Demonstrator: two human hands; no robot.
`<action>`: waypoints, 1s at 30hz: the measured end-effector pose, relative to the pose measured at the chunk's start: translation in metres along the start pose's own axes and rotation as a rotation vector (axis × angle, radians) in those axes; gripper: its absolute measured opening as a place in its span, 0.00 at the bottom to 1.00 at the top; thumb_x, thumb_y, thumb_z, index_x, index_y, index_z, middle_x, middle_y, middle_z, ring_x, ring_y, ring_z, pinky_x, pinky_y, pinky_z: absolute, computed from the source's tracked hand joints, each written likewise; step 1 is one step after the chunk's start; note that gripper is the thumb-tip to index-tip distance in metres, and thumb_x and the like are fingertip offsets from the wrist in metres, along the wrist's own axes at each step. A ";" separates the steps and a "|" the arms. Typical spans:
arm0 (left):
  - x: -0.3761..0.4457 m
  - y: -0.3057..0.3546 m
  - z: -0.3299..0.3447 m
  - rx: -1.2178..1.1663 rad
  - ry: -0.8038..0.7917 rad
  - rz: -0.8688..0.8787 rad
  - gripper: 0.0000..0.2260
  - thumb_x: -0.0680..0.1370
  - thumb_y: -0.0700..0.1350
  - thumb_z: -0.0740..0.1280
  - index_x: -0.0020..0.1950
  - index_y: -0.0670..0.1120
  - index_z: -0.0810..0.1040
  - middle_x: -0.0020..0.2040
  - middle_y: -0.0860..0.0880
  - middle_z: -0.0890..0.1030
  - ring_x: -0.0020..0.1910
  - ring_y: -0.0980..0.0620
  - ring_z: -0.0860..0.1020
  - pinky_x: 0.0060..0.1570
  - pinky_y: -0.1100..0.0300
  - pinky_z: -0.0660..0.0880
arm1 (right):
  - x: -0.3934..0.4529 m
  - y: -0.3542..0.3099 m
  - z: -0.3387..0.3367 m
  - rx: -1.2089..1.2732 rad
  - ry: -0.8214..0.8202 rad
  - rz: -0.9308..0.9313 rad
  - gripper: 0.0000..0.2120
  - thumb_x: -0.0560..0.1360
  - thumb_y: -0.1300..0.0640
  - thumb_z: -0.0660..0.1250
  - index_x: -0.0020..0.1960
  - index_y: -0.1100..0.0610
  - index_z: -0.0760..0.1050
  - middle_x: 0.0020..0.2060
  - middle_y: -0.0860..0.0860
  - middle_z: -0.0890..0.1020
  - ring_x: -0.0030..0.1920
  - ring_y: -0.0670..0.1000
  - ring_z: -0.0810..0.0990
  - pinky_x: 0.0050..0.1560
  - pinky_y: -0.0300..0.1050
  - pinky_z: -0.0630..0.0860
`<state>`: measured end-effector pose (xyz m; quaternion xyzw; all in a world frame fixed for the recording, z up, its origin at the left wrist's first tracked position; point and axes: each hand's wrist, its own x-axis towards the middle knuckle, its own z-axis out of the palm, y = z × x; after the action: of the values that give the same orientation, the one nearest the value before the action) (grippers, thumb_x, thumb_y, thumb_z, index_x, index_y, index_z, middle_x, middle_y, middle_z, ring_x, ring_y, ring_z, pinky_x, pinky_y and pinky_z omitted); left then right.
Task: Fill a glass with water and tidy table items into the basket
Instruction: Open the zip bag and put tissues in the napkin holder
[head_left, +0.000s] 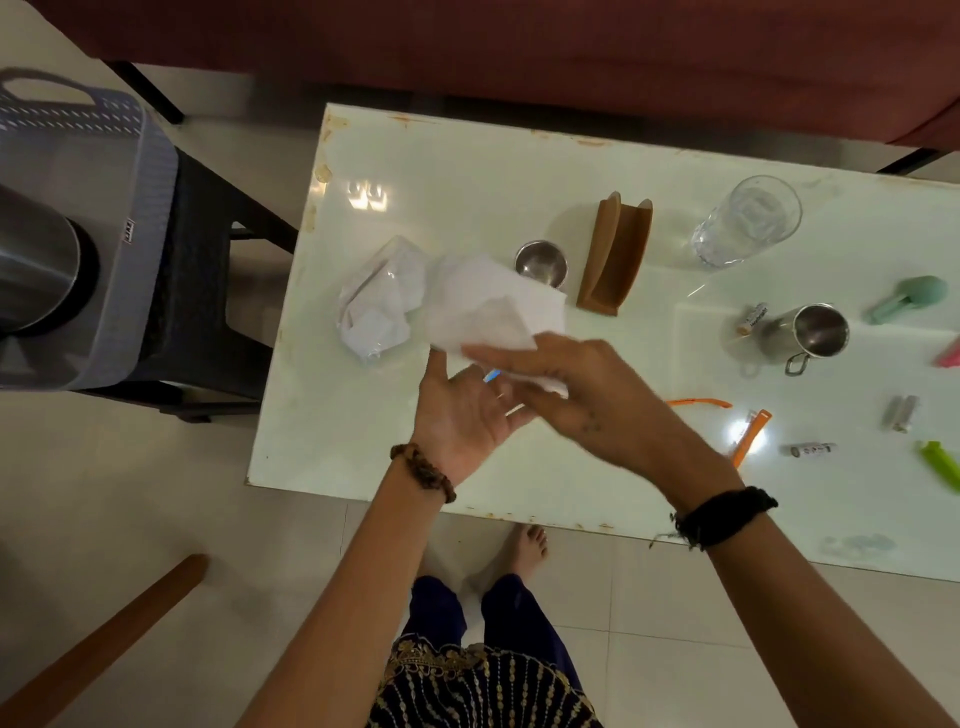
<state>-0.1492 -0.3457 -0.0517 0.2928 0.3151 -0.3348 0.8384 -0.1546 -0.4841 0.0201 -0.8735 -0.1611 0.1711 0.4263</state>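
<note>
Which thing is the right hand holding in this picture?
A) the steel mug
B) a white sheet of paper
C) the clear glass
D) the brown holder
B: the right hand grips the white paper above the table, while the glass, the mug and the brown holder stand untouched.

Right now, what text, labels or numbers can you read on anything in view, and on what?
Nothing reads clearly.
Battery beside the steel mug: printing, too blurred.
Second battery near the table's front edge: markings, too small.
Grey basket rim tag: illegible.
</note>
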 end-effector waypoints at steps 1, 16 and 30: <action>-0.001 -0.004 -0.001 -0.038 -0.071 0.047 0.24 0.78 0.56 0.50 0.46 0.45 0.82 0.41 0.46 0.84 0.38 0.50 0.83 0.37 0.58 0.80 | -0.004 -0.002 0.005 0.066 -0.030 0.017 0.19 0.76 0.62 0.64 0.65 0.49 0.73 0.40 0.39 0.78 0.42 0.40 0.76 0.46 0.36 0.74; 0.003 -0.001 0.009 -0.142 -0.303 0.141 0.28 0.79 0.61 0.40 0.72 0.49 0.61 0.61 0.44 0.78 0.55 0.44 0.79 0.50 0.50 0.79 | -0.006 0.024 0.017 0.178 0.239 0.199 0.17 0.78 0.63 0.60 0.66 0.56 0.72 0.64 0.54 0.75 0.57 0.44 0.70 0.53 0.18 0.62; 0.004 -0.002 0.012 -0.079 -0.354 0.102 0.33 0.76 0.67 0.40 0.74 0.50 0.58 0.69 0.41 0.69 0.62 0.41 0.75 0.57 0.44 0.75 | 0.000 0.027 0.020 0.121 0.406 0.306 0.24 0.73 0.59 0.69 0.67 0.56 0.66 0.61 0.55 0.72 0.53 0.48 0.72 0.50 0.37 0.72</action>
<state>-0.1444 -0.3565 -0.0475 0.2117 0.1606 -0.3256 0.9074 -0.1595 -0.4863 -0.0134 -0.8772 0.0723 0.0640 0.4704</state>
